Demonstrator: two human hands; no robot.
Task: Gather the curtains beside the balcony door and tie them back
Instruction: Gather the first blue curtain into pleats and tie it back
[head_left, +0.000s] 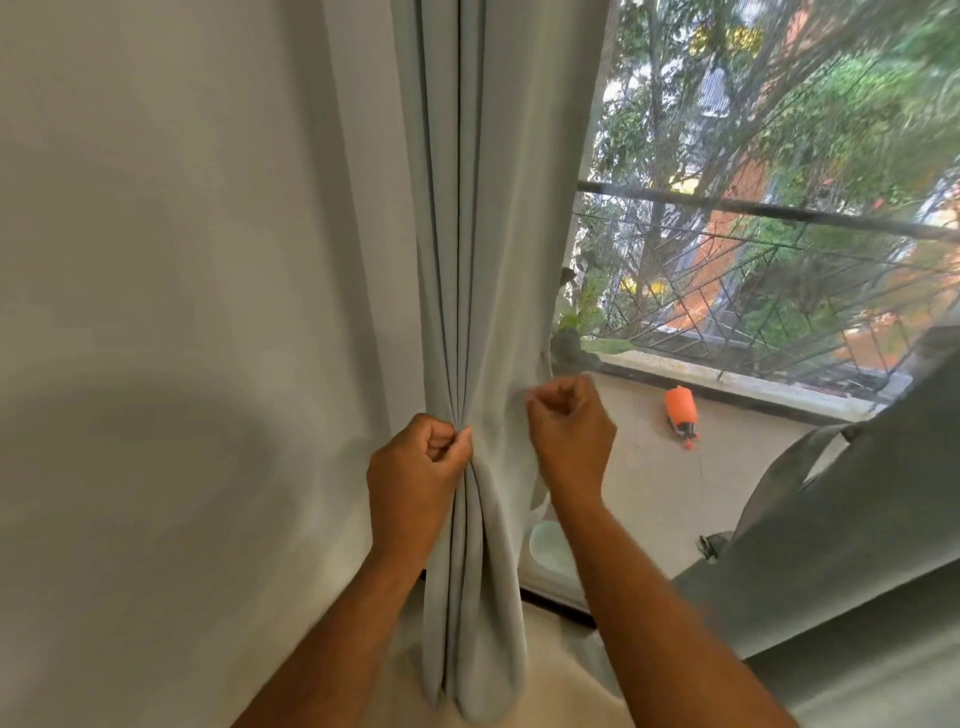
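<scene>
A pale grey-green curtain (483, 234) hangs in folds beside the balcony door, against the white wall. My left hand (415, 467) grips a bunch of its pleats at about waist height, fingers curled round the fabric. My right hand (569, 436) is held in a fist at the curtain's right edge, and pinches that edge as far as I can see. Below my hands the gathered cloth falls in a narrow bundle to the floor. No tie-back is visible.
The glass balcony door (727, 260) shows a railing and trees outside. An orange object (681, 415) lies on the balcony floor. A pale bowl (548, 551) sits behind the glass low down. A grey piece of furniture or fabric (857, 545) fills the right foreground.
</scene>
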